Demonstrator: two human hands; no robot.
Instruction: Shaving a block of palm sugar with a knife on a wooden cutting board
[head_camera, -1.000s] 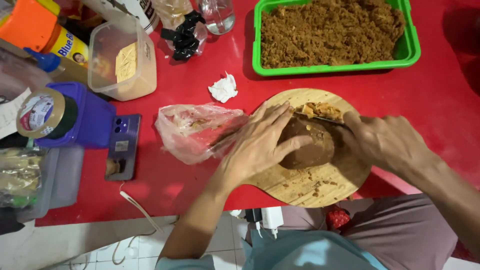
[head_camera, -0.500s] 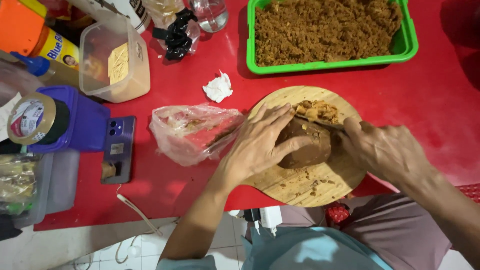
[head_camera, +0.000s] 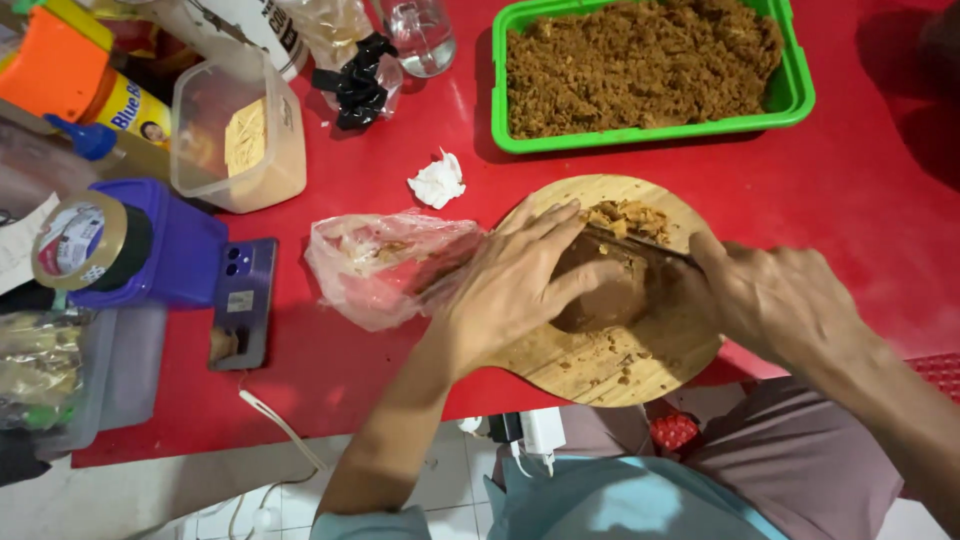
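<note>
On the round wooden board (head_camera: 600, 370) sits one brown block (head_camera: 605, 290), the left hand (head_camera: 510, 285) spread flat over it with fingers open, the right hand (head_camera: 770, 295) closed on one knife (head_camera: 640, 243). Since a second ago the blade has barely shifted, so the slice seems mid-way. One crumpled plastic bag (head_camera: 385, 265) lies beside; one green tray (head_camera: 795, 95) of crumbs sits farther up the red bench (head_camera: 860, 210).

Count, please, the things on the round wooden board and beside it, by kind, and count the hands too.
Hands: 2, the left hand on the brown block, the right hand gripping the knife
Brown blocks: 1
Knives: 1
Wooden boards: 1
Green trays of brown crumbs: 1
Plastic bags: 1
Total: 7
</note>
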